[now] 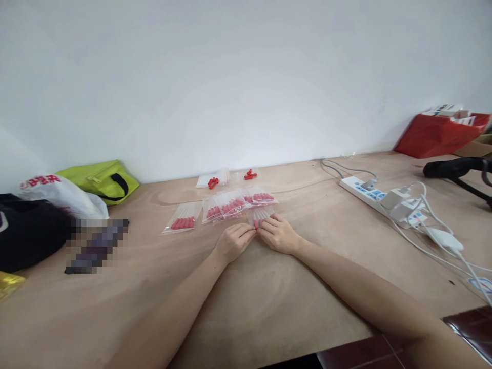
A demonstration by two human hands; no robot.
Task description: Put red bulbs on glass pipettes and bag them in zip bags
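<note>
My left hand (235, 241) and my right hand (279, 234) meet at the near edge of a clear zip bag (260, 212), fingers closed on it. Small red pieces show inside, partly covered by my fingers. Just beyond lie several overlapping zip bags (231, 203) filled with red, rod-like pieces. Another filled bag (183, 221) lies apart on the left. Toward the wall, one small heap of loose red pieces (213, 182) rests by flat bags (205, 178), and a second heap (250, 175) sits to its right.
On the wooden table (292, 302), a power strip (363, 190) with chargers and white cables lies right. A red bag (434, 134) stands at the back right. A yellow-green bag (105, 177), a white plastic bag (63, 197) and a black item (31, 230) are left.
</note>
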